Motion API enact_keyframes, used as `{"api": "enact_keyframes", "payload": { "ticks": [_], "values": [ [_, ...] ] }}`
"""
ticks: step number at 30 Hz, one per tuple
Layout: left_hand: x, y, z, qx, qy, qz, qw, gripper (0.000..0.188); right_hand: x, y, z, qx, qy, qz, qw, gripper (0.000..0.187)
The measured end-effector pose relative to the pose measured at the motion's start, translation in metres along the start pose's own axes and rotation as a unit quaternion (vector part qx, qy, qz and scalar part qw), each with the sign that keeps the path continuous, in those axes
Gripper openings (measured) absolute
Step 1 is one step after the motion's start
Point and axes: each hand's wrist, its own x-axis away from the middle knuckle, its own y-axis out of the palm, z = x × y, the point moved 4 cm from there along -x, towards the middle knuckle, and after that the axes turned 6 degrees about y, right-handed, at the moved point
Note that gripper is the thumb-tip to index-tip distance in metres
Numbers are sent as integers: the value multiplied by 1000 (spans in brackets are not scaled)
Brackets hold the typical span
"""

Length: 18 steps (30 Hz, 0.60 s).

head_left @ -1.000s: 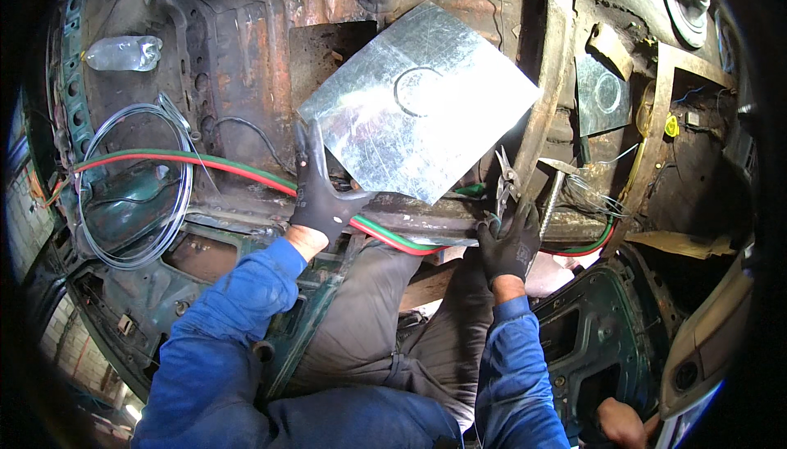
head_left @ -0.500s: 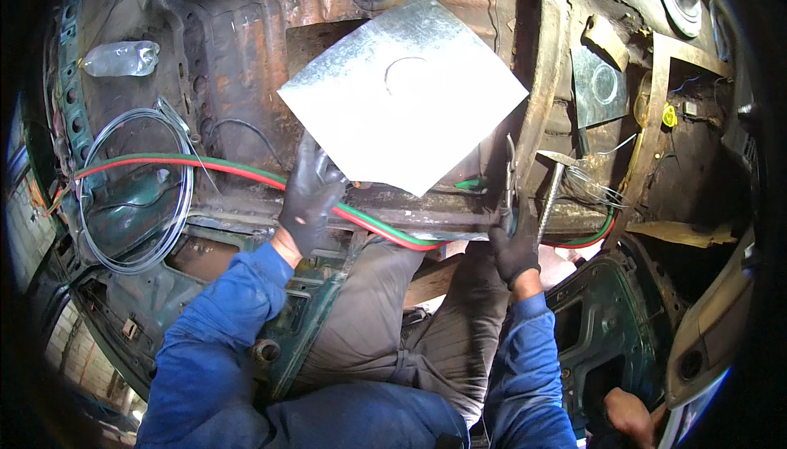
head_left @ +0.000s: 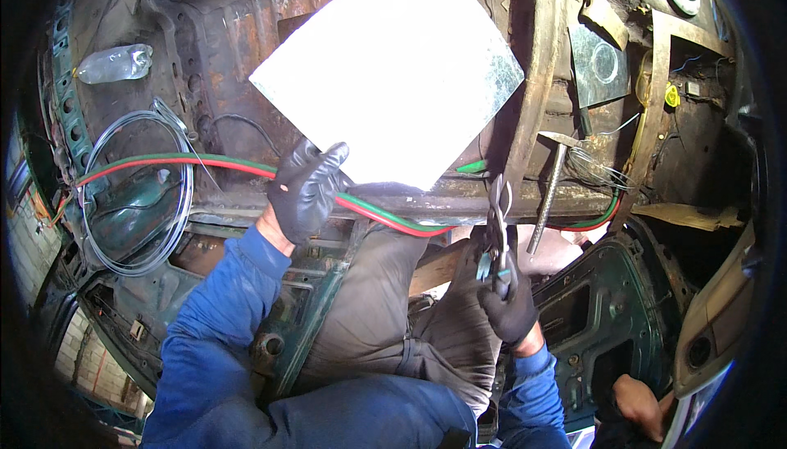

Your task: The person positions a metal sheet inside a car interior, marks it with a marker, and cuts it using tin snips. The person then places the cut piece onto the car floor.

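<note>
My left hand (head_left: 307, 191), in a black glove, pinches a square sheet of bright metal (head_left: 389, 80) at its lower left edge, thumb on top. The sheet is tilted like a diamond and its face is washed out by glare. My gloved right hand (head_left: 508, 306) grips a pair of tin snips (head_left: 498, 219) by the handles. Their blades point away from me, below and right of the sheet's near corner, apart from it. A joined red and green hose (head_left: 221, 164) runs behind my left hand and across in front of my legs.
Left lie a wire coil (head_left: 86, 179) and a plastic bottle (head_left: 115, 64). Right are a hammer (head_left: 548, 195), thin wires (head_left: 594, 169) and a smaller metal sheet with a drawn circle (head_left: 598, 76). Another person's hand (head_left: 638, 404) shows at lower right. The rusty body floor has raised ribs.
The metal sheet has shifted up and its marked circle no longer shows. My left thumb now lies over its edge. My right hand has drawn back toward me with the snips.
</note>
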Motion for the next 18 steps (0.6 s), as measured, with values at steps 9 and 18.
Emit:
{"api": "enact_keyframes", "payload": {
  "ticks": [9, 18],
  "values": [
    [-17, -11, 26, -4, 84, -37, 996, 41, 35, 6, 4, 43, -50, -71, 995, 88],
    [-46, 43, 11, -18, 40, -145, 988, 43, 31, 25, 3, 11, -19, -95, 995, 88]
  ]
}}
